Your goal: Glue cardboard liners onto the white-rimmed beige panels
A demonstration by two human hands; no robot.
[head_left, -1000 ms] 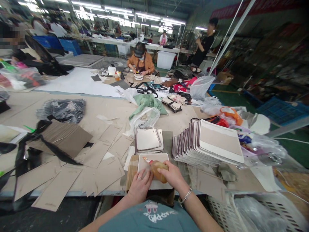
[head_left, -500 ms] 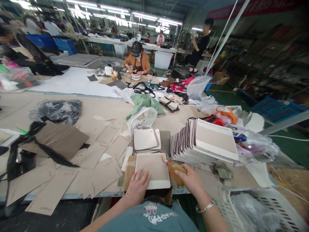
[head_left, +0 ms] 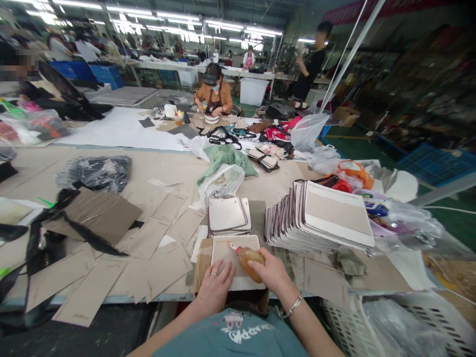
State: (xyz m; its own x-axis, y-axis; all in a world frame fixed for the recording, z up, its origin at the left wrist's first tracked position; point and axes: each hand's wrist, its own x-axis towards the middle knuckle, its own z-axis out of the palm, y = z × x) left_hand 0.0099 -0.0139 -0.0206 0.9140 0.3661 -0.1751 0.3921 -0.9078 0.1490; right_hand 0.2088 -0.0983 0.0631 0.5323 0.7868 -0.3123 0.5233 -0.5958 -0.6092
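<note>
My right hand (head_left: 273, 271) is wrapped round a squeeze bottle (head_left: 250, 263) of amber liquid, probably glue. Its red-and-white nozzle points up and left, close over the upper part of a beige panel with white edges (head_left: 243, 283). My left hand (head_left: 218, 278) lies flat on that panel's left side, fingers stretched out, a ring on one of them. Beneath the panel is a cardboard box (head_left: 203, 265). Just behind stands a small stack of white panels (head_left: 227, 214). To the right leans a long row of similar panels with dark edges (head_left: 334, 213).
Loose cardboard pieces (head_left: 152, 277) and a cardboard stack with a black strap (head_left: 100, 213) cover the left. Plastic bags (head_left: 223, 181) lie behind the panels. A white basket (head_left: 345, 322) stands below right. Across the table a person in brown (head_left: 213, 96) works.
My right hand has carried the bottle leftward, its nozzle moving from the panel's right edge toward its upper middle. My left hand stays on the panel. The view has shifted slightly.
</note>
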